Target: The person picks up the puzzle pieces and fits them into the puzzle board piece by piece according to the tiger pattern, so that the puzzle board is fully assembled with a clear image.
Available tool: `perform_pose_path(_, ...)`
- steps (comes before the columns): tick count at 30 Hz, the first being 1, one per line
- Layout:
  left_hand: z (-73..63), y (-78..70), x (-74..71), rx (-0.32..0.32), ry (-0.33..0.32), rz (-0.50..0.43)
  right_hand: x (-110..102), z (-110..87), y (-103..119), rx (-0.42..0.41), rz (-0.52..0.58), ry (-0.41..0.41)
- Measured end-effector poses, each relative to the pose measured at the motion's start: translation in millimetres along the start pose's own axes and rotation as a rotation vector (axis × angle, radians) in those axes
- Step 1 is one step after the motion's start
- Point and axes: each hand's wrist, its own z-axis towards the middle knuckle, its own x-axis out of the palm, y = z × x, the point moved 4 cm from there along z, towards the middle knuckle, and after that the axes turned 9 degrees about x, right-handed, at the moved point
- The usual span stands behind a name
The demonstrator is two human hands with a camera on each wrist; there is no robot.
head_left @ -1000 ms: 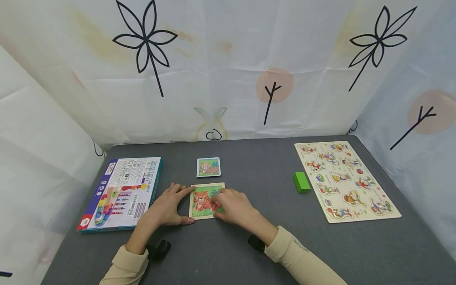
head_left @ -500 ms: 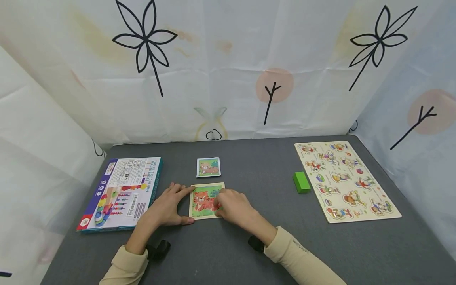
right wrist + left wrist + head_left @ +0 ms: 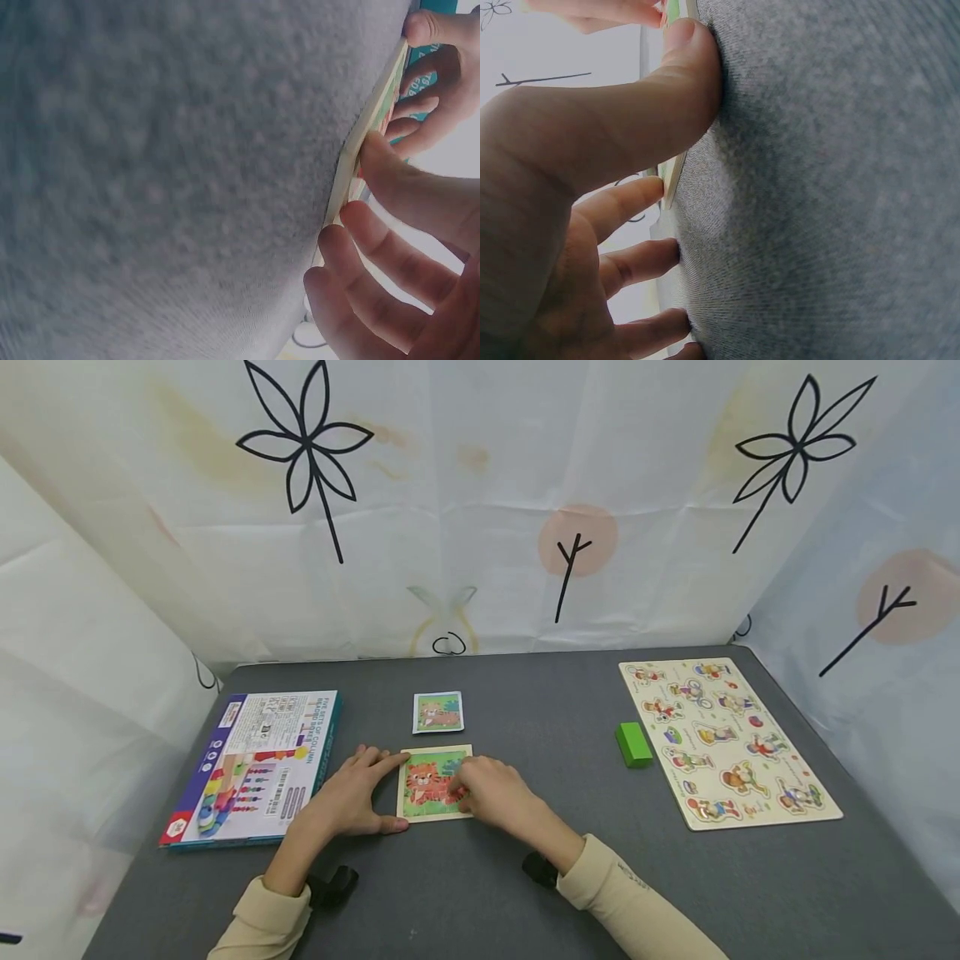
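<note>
A small square tray puzzle with a tiger picture and a pale wooden border lies flat on the grey table. My left hand touches its left side, forefinger at the upper corner and thumb at the lower one, the fingers spread. Over the puzzle's right part, my right hand rests its bent fingers, hiding that area. In the right wrist view, the thumb presses on the board near a corner, and the other fingertips lie along its edge. No loose piece shows between them. Behind the puzzle lies a matching picture card.
A boxed toy set lies at the left, close to my left forearm. To the right are a green block and a large cream board with printed figures. White patterned cloth hangs behind the table.
My right fingertips have shifted slightly on the puzzle's right part, away from the lower edge. My left hand and the puzzle stay in place.
</note>
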Motion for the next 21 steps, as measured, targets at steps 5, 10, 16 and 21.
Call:
perform_pose_path(5,0.4,0.2,-0.6,0.01,-0.002,-0.001,-0.1,-0.9,1.5,-0.005,-0.005,-0.007)
perform_pose_path(10,0.8,1.6,-0.8,0.011,-0.003,0.0,0.6,-0.9,1.7,-0.003,-0.019,0.012)
perform_pose_path(16,0.6,2.9,0.1,0.011,-0.002,-0.008,1.1,-1.4,1.3,-0.003,-0.028,0.019)
perform_pose_path(21,-1.1,4.5,1.3,0.001,-0.004,-0.026,0.5,-0.6,0.5,0.003,0.002,0.003)
